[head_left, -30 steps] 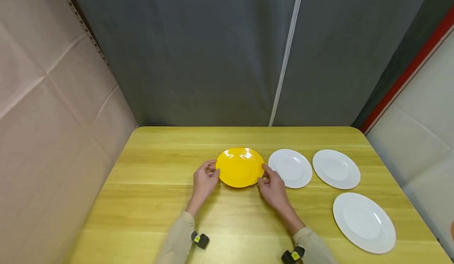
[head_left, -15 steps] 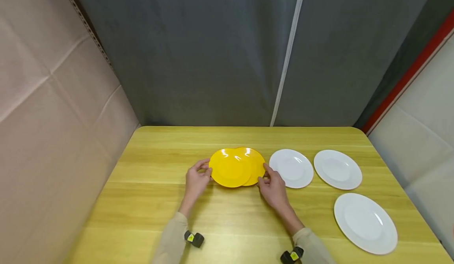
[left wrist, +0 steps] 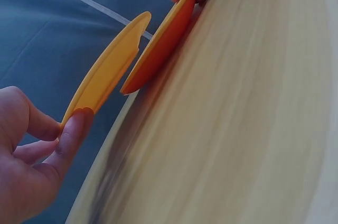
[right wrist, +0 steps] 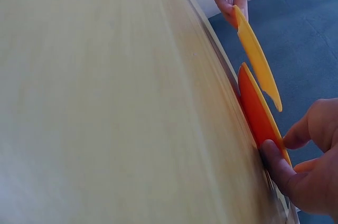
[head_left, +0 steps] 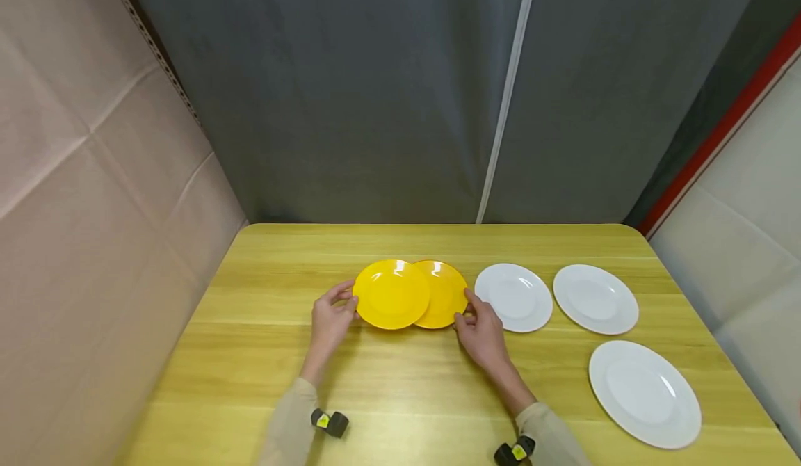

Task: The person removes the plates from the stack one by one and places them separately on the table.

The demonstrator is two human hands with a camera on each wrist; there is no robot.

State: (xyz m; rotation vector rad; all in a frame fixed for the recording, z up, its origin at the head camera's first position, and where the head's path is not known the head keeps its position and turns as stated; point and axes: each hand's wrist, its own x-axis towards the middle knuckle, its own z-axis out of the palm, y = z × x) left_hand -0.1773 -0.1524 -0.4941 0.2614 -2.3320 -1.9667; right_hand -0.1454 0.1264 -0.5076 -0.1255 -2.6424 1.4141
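Observation:
Two yellow plates overlap in the head view. My left hand (head_left: 329, 318) pinches the left rim of the upper yellow plate (head_left: 389, 295). That plate is raised above the other one, with a gap between them in the left wrist view. My right hand (head_left: 481, 330) pinches the right rim of the lower yellow plate (head_left: 446, 298), whose left part is hidden beneath the upper one. In the right wrist view the lower plate's orange-looking underside (right wrist: 256, 109) faces the table, low over the wood, with the right thumb (right wrist: 277, 161) against it.
Right of the yellow plates, two white plates stand in a row, one nearer (head_left: 514, 298) and one farther right (head_left: 595, 299). A larger white plate (head_left: 645, 394) lies toward the front right. Behind the wooden table (head_left: 263, 375) hangs a dark grey curtain (head_left: 350, 104).
My left hand has moved left with the upper yellow plate, sliding it off the lower one so more of the lower plate shows. My right hand has stayed in place on the lower plate.

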